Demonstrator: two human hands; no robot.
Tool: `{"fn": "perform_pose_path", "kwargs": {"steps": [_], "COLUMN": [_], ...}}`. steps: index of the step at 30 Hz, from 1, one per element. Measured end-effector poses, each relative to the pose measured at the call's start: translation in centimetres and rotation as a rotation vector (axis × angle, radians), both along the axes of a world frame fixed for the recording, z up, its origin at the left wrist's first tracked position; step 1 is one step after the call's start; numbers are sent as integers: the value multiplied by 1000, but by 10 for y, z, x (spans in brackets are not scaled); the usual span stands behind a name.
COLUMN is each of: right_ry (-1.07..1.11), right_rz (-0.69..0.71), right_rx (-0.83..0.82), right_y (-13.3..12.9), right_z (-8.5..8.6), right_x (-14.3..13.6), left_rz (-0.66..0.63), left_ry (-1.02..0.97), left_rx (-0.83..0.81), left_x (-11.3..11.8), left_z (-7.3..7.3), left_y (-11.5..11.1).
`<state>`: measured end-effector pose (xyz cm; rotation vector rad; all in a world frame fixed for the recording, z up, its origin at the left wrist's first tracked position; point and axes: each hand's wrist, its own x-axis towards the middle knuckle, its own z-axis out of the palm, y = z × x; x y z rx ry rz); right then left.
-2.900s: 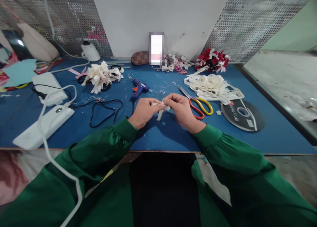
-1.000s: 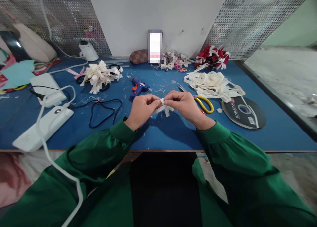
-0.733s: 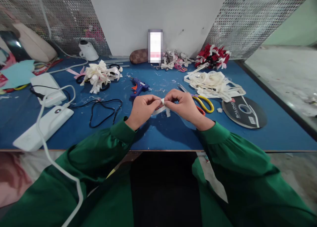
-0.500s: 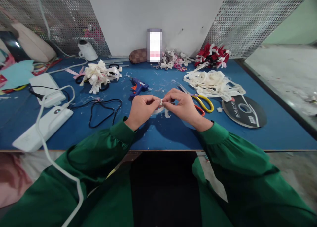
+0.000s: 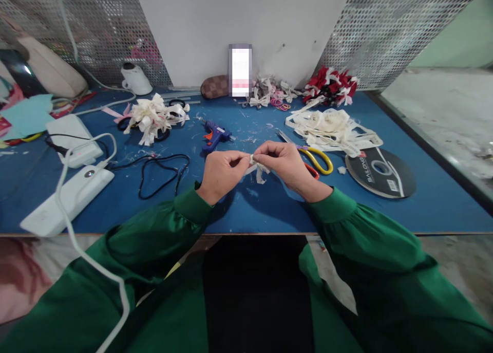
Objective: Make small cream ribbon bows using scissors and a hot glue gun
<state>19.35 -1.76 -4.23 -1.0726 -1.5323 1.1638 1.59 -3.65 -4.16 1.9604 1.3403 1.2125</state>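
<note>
Between my fingertips is a small piece of cream ribbon (image 5: 261, 174), its loose ends hanging below. My left hand (image 5: 223, 170) pinches it from one side with thumb and forefinger. From the other side my right hand (image 5: 283, 165) pinches the same ribbon, the fingertips almost meeting. Part of the ribbon is covered by the fingers. Scissors (image 5: 321, 160) with yellow and red handles lie beside my right hand, partly behind it. Just beyond my left hand rests a blue glue gun (image 5: 216, 136).
A heap of cream ribbon (image 5: 331, 129) and a black ribbon spool (image 5: 370, 177) lie at right. Cream bows (image 5: 152, 114), a black cord (image 5: 142, 173) and a white power bank (image 5: 69, 199) are at left. A phone (image 5: 241, 70) stands against the back panel.
My right fingers have shifted slightly over the ribbon, and its hanging ends now sit a little differently. The left hand keeps its pinch almost in place.
</note>
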Motion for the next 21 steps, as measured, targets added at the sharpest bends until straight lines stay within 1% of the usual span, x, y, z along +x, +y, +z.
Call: {"fn": "perform_pose_path", "kwargs": {"steps": [8,14,21], "right_ry": [39,35,-8], "right_rz": [8,0,-2], "right_rx": [-56,-32,-2], "right_y": [0,-1,-3], "right_z": [0,-1,1], "right_x": [-1,-3,-1], "left_rz": [-11,-21,10], "left_ry": [-12,-7,-44], "left_rx": [-3,-1,-34], "left_x": [0,1,-1], "left_z": [-2,-1,1], "left_y": [1,0,3]}}
